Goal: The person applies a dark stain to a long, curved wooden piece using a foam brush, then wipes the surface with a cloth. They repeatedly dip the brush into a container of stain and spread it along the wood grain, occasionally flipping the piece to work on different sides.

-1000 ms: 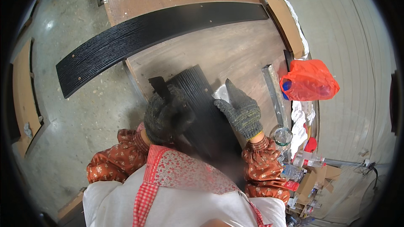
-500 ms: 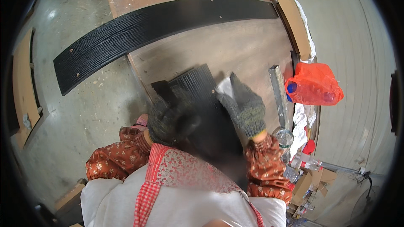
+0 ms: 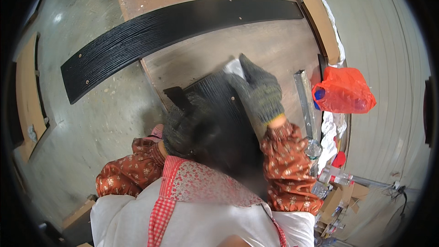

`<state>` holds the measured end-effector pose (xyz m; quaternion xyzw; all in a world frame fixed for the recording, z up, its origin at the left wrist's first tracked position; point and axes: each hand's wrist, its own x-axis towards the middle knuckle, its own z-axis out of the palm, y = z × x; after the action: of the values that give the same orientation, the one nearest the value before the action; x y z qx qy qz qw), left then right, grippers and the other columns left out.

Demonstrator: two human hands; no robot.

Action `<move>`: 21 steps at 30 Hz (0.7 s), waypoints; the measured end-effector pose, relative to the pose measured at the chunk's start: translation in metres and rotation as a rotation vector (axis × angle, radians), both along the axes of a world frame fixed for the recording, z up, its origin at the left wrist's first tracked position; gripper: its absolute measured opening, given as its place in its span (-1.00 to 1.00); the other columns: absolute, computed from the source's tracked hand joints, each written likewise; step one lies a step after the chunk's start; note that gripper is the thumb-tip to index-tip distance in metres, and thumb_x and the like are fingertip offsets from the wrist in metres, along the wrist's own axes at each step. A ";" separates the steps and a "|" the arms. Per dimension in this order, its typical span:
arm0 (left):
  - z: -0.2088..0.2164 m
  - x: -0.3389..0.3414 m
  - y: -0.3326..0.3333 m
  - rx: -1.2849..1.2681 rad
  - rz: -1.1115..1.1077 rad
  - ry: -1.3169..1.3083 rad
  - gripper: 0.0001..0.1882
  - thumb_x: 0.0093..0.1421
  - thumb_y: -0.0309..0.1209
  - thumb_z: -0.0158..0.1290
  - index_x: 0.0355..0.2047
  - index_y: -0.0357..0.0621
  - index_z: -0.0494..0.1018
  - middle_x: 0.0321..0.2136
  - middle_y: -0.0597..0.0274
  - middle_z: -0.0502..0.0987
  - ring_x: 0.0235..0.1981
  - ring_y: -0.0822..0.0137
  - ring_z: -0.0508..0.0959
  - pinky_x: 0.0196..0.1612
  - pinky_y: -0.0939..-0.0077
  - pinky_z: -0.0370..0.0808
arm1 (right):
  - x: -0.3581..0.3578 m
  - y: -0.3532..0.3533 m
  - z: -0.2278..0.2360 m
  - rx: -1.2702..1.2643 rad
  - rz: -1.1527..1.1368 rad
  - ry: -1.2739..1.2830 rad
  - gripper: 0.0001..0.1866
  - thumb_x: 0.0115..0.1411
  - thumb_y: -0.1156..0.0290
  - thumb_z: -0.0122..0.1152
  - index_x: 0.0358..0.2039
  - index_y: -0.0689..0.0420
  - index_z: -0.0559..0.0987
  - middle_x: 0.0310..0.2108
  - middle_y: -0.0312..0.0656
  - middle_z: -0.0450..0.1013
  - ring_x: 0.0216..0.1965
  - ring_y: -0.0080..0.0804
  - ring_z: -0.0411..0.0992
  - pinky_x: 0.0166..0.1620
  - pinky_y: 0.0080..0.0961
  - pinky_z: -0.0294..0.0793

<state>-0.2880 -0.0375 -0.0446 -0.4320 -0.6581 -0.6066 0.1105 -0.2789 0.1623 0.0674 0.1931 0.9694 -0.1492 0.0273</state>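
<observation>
Your gloved right hand (image 3: 261,92) is closed, pinching a small white piece (image 3: 234,68) between thumb and fingers at the far end of a black grooved board (image 3: 218,92). Your gloved left hand (image 3: 187,123) is curled at that board's left side; it is blurred and dark, so you cannot tell how tightly it is closed or whether it grips the dark flat piece (image 3: 175,97) jutting out past it. The grooved board lies in front of you, its near end running toward your apron (image 3: 206,183), on a brownish worktop (image 3: 274,41). Beyond it, a long black plank (image 3: 173,24) lies crosswise, its left end overhanging the worktop's edge. To your right are a metal bar (image 3: 303,105), then a red plastic bag (image 3: 347,90) and, nearer you, a clear bottle (image 3: 313,149).
</observation>
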 end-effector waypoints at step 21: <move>-0.007 0.001 0.002 -0.007 0.024 -0.001 -0.26 -0.06 -0.41 0.38 0.14 -0.25 0.32 0.04 -0.12 0.44 0.09 -0.13 0.41 0.14 0.05 0.36 | 0.161 0.030 -0.020 -0.236 0.005 0.096 -0.36 0.21 0.13 0.24 0.25 0.11 0.36 -0.01 0.07 0.50 -0.05 0.04 0.51 -0.03 -0.23 0.51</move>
<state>-0.2872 -0.0353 -0.0520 -0.4241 -0.6655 -0.6032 0.1161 -0.1176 0.1928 0.0477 0.1790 0.9458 -0.2711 0.0040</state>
